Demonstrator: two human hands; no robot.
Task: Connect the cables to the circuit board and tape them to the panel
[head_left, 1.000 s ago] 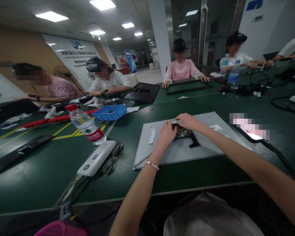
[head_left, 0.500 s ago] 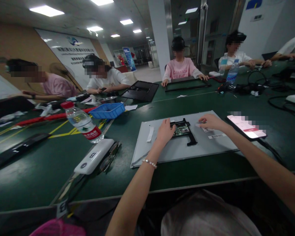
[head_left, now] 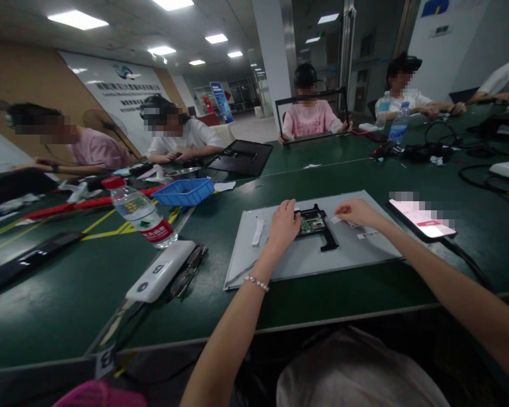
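A flat grey panel [head_left: 275, 271], like the back of a display, lies on the table before me. On it rests a green circuit board [head_left: 313, 226] in a black bracket [head_left: 331, 240]. My left hand [head_left: 285, 226] is closed over the left side of the bracket, hiding that end. Just right of the board, my right hand [head_left: 358, 212] pinches a small pale piece [head_left: 335, 219], perhaps tape. A white strip [head_left: 258, 232] lies left of my left hand. Printed labels [head_left: 367, 234] are on the panel below my right hand.
A lit phone [head_left: 424, 219] lies right of the panel. To the left are a water bottle [head_left: 146, 217], a white power bank [head_left: 161, 271], glasses [head_left: 189, 272] and a blue tray [head_left: 184, 193]. Across the table a person holds a black frame [head_left: 314, 137].
My right hand has shifted slightly left toward the board with the pale piece. My left hand stays at the bracket. The person opposite has raised the black frame upright.
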